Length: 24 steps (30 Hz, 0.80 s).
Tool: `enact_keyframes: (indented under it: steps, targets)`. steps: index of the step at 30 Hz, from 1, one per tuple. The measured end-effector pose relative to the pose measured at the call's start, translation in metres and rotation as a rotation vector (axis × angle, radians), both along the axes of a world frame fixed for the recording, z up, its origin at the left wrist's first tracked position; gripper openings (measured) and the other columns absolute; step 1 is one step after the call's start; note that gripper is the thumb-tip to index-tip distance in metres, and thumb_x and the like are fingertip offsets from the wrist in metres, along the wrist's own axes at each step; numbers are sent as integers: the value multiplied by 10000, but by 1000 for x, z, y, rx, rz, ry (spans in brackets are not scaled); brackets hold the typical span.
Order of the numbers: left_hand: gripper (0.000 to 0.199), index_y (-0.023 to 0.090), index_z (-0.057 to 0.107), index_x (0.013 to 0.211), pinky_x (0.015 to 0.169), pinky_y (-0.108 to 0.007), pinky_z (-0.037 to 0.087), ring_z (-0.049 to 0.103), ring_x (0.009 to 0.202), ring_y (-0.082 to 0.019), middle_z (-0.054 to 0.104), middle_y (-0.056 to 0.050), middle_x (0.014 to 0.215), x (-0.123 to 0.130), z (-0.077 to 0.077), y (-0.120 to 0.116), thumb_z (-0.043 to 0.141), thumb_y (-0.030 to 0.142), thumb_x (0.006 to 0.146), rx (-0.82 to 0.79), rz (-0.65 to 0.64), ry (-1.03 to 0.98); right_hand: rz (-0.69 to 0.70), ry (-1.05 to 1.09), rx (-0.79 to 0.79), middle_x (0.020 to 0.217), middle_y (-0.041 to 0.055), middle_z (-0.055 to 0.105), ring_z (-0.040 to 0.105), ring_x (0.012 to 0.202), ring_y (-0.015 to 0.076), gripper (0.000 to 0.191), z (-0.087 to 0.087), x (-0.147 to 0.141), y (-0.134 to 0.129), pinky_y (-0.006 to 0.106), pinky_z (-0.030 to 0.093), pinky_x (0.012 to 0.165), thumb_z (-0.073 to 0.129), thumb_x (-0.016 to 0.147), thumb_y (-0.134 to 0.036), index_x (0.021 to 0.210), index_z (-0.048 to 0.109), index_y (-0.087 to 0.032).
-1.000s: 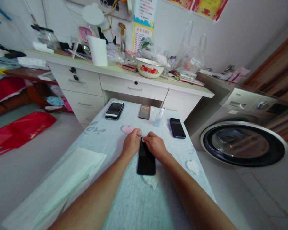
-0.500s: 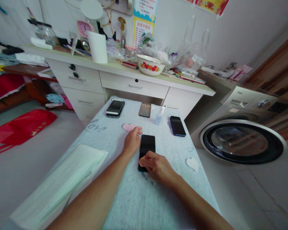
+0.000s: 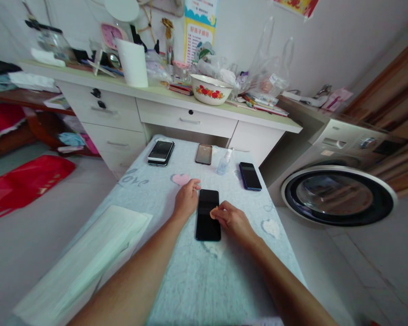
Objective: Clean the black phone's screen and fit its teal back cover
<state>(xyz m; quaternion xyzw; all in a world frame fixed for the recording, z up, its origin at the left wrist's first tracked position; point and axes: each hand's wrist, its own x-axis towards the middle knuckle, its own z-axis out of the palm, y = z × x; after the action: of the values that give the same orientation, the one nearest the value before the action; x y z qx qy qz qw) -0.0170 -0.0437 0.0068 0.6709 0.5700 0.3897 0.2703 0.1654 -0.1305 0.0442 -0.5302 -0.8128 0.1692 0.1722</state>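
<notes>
A black smartphone lies flat on the cloth-covered table, its dark screen facing up. My right hand pinches a small orange pad against the right half of the screen; most of the pad is hidden by the fingers. At the phone's upper left edge rests my left hand, its fingers loosely bent and reaching toward the corner. Whether they touch the phone I cannot tell. Beyond the hands stand a clear spray bottle and a brownish phone case.
A blue-edged phone lies at right; stacked phones lie far left. A folded pale cloth covers the table's left side. Behind is a white desk with a flowered bowl; a washing machine stands right.
My right hand has moved the orange pad from the phone's lower left part up and right across the screen. My left hand stays by the upper left edge. The view has shifted slightly.
</notes>
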Motion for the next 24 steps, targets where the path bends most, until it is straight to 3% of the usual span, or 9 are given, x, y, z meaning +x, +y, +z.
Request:
enact_keyframes:
  steps: [6, 13, 16, 24]
  targets:
    - [386, 191, 590, 1103, 883, -298, 483, 653, 926, -168, 723, -40, 973, 0, -1, 1, 384, 36, 815, 2, 4, 14, -52, -59, 49, 985, 44, 618, 599, 829, 156, 234, -5, -8, 13, 250, 451, 745, 479, 944, -183, 933, 703, -250]
    - [378, 201, 602, 1098, 878, -295, 479, 653, 929, -171, 726, -36, 974, 1, -3, 1, 393, 49, 821, 10, 10, 32, 75, -73, 18, 886, 9, 593, 551, 714, 110, 217, 5, -33, -30, 209, 395, 647, 478, 951, -189, 862, 672, -231]
    - [377, 199, 603, 1104, 871, -306, 480, 652, 931, -181, 728, -42, 980, 0, -3, 0, 397, 53, 824, 12, 4, 31, 77, -54, -2, 900, 11, 595, 563, 741, 111, 236, 7, -34, -37, 207, 400, 676, 464, 960, -188, 889, 682, -241]
    - [379, 210, 611, 1097, 874, -291, 479, 654, 944, -171, 729, -30, 980, 1, -3, 0, 404, 50, 823, 5, 17, 24, -27, -94, 33, 977, 15, 594, 573, 816, 133, 233, -2, -35, 6, 215, 409, 727, 495, 942, -185, 928, 714, -261]
